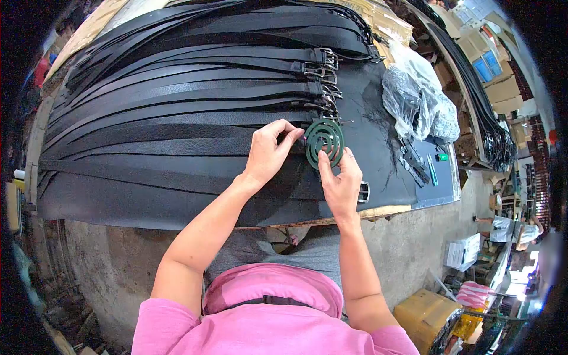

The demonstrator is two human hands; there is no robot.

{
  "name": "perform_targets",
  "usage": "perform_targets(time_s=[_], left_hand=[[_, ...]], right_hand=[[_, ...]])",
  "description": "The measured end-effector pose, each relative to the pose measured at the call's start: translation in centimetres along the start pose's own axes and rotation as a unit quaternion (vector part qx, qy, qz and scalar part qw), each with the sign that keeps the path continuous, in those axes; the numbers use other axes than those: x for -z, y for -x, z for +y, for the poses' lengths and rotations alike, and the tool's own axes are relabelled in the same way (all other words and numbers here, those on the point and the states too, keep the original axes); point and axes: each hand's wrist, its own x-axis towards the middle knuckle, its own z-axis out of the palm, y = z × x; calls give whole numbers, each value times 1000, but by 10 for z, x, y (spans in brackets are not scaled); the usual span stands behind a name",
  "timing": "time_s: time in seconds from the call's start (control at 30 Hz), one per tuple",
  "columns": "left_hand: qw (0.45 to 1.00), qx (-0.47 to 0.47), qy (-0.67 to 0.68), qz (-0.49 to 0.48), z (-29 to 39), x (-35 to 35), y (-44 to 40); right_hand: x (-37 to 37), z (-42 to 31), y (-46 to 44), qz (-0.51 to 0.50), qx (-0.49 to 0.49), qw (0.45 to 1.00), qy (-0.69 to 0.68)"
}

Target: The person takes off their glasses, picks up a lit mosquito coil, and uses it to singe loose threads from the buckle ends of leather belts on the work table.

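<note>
A dark green spiral mosquito coil (339, 139) is held up over the worktable, in front of the belt buckles. My right hand (341, 184) grips its lower edge, the thumb lying over the coil. At the coil's left side, my left hand (269, 152) has thumb and forefinger pinched together. A small pinkish spot shows at those fingertips, too small to name. Behind both hands, black belts (207, 92) lie side by side, their metal buckles (329, 76) pointing right. Another buckle (363, 191) sits just right of my right wrist.
Clear plastic bags (419, 97) stand at the table's right, near a teal pen-like tool (432, 170) and a small green object (442, 157). Black thread-like scraps lie beside them. A cardboard box (427, 319) is on the floor at lower right. Another person (528, 232) is far right.
</note>
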Motion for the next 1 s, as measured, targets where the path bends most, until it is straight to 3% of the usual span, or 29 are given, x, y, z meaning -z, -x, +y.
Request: perform_targets(time_s=[0.23, 0.33, 0.37, 0.43, 0.57, 0.63, 0.87, 0.97, 1.0], left_hand=[[1000, -4, 4, 14, 0, -2, 0], [1000, 10, 15, 20, 6, 0, 0], [997, -71, -15, 23, 7, 0, -1], [969, -234, -72, 28, 10, 1, -3], [944, -249, -201, -77, 18, -5, 10], [922, -285, -253, -72, 16, -9, 10], [872, -362, -312, -104, 13, -17, 12], [878, -361, -295, -103, 13, -15, 11], [903, -319, -260, -120, 15, -15, 10]], right_hand=[[0, 4, 0, 3, 0, 1000, -13], [0, 16, 8, 64, -94, 987, -116], [0, 20, 10, 101, -79, 983, -132], [4, 20, 16, 164, -146, 942, -254], [11, 35, 29, 177, -177, 922, -296], [7, 39, 33, 177, -172, 911, -330], [6, 49, 40, 154, -123, 954, -224], [6, 51, 42, 154, -117, 957, -215], [4, 50, 41, 177, -113, 951, -228]])
